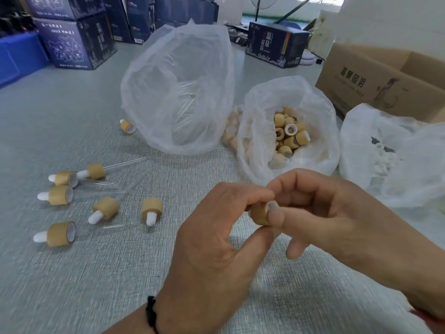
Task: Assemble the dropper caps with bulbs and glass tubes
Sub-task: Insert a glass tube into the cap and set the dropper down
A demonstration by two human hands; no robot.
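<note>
Both hands meet low over the surface (120, 273): the left hand (216, 242) and right hand (320, 208) pinch 1 bamboo cap (259, 214) between curled fingers (274, 216), which hide most of it. Whether a bulb sits inside cannot be told. Glass tubes (183, 112) blur inside the clear bag (175, 92).

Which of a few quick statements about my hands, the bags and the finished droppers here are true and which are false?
1. Both hands hold one bamboo cap between them. True: the left hand and right hand pinch it together.
2. The middle bag holds loose caps. True.
3. The tall bag is full of caps. False: it shows clear glass tubes.
4. The finished droppers lie by the right hand. False: they lie left of the left hand.
5. The brown carton stands at the far right. True.
</note>
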